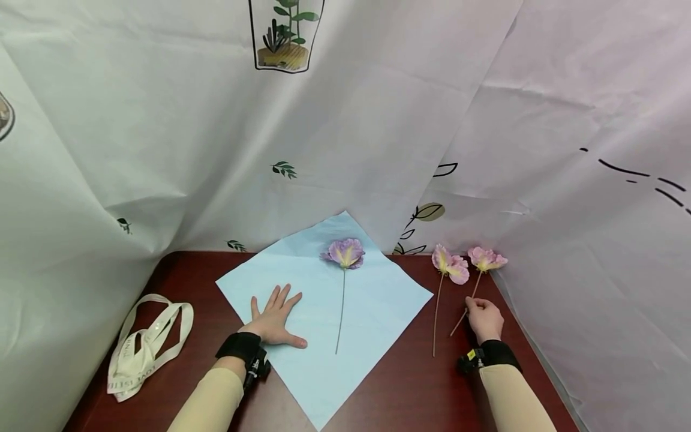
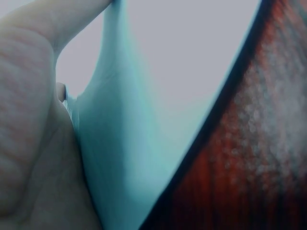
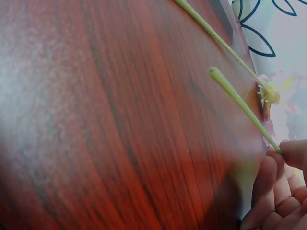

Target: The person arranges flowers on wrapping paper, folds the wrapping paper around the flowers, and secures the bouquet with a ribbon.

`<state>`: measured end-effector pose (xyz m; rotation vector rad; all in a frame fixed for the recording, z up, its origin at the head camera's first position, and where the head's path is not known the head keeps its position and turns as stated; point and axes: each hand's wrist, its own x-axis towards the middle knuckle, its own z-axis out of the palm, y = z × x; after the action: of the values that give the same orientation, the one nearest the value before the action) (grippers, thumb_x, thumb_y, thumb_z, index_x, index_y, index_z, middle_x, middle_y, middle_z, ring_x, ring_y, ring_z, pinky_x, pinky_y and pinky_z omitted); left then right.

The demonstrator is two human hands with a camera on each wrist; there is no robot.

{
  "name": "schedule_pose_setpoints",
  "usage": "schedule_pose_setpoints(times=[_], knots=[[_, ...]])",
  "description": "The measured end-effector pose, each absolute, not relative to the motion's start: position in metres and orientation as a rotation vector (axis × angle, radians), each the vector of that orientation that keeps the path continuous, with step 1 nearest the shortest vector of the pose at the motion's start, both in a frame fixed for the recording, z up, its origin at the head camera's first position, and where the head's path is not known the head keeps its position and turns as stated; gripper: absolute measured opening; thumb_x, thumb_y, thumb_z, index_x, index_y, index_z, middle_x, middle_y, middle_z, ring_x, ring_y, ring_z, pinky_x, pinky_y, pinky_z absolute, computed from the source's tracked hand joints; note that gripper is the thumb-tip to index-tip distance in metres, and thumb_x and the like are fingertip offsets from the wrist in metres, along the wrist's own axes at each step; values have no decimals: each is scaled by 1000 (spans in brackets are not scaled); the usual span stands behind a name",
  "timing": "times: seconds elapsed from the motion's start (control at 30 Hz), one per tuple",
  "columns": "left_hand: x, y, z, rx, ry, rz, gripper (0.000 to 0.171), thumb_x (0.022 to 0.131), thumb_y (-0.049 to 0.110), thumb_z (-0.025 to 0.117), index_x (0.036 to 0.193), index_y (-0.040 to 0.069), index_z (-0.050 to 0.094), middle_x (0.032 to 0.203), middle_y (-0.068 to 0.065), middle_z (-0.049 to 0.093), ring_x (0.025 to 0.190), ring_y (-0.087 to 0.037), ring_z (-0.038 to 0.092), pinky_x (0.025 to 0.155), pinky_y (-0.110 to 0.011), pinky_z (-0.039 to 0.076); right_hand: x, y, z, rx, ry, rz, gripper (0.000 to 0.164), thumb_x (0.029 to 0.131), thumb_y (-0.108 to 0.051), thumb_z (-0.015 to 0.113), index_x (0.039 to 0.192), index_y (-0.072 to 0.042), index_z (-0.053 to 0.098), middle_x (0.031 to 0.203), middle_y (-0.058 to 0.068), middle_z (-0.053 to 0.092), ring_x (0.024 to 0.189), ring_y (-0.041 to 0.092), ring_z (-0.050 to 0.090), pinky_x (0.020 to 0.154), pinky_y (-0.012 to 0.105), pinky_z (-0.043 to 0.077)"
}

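Note:
Spread flat, my left hand [image 1: 274,321] rests on the left part of a light blue sheet of wrapping paper [image 1: 378,306], fingers splayed. On that sheet lies a purple artificial flower [image 1: 345,254] with a long thin stem. At the right, my right hand [image 1: 484,318] pinches the stem of a pink artificial flower [image 1: 486,259] between thumb and fingers; the stem's lower end [image 3: 225,84] sticks out past the fingertips in the right wrist view. Just left of it, another pink-and-yellow flower [image 1: 450,265] lies on the table. In the left wrist view, the left hand [image 2: 29,120] shows beside the blue paper.
A cream ribbon [image 1: 153,342] with printed lettering lies bunched on the left of the dark red wooden table [image 1: 410,384]. White printed cloth [image 1: 367,120] hangs behind the table and along both sides.

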<state>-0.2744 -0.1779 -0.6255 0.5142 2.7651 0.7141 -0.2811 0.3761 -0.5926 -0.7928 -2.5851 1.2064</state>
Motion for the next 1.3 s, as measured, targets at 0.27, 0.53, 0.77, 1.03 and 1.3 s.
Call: schedule_pose_setpoints(times=[0.27, 0.53, 0.77, 1.03, 1.3], knots=[[-274, -178, -627, 515, 2770, 708, 137, 64, 89, 80, 171, 19, 29, 179, -18, 2, 163, -44, -6, 108, -84, -18, -282, 374, -591, -776, -2520, 1219, 43, 109, -40, 62, 122, 0, 69, 90, 6, 70, 74, 11, 61, 66, 29, 46], [-274, -178, -625, 517, 2772, 716, 136, 65, 87, 80, 171, 19, 29, 179, -17, 2, 163, -43, -6, 108, -84, -18, -283, 355, -575, -692, -2412, 1366, 40, 108, -39, 65, 123, -2, 68, 81, -5, 68, 69, 4, 62, 60, 22, 46], [-274, -178, -626, 518, 2768, 734, 136, 64, 87, 81, 171, 19, 30, 179, -17, 3, 163, -44, -5, 108, -84, -19, -283, 326, -565, -536, -2335, 1485, 37, 108, -39, 67, 122, -5, 69, 83, -3, 72, 76, 12, 67, 62, 20, 48], [-274, -178, -626, 527, 2773, 730, 136, 64, 88, 80, 171, 20, 30, 179, -17, 3, 163, -43, -5, 108, -84, -19, -278, 275, -553, -367, -2306, 1616, 32, 107, -34, 69, 119, -4, 70, 88, 10, 73, 77, 19, 69, 68, 22, 53], [-275, -179, -627, 533, 2766, 749, 136, 64, 87, 81, 171, 19, 30, 179, -17, 2, 163, -43, -6, 108, -83, -20, -262, 212, -544, -122, -2458, 1691, 25, 106, -31, 71, 117, -8, 72, 86, 10, 75, 79, 16, 69, 73, 31, 53]])
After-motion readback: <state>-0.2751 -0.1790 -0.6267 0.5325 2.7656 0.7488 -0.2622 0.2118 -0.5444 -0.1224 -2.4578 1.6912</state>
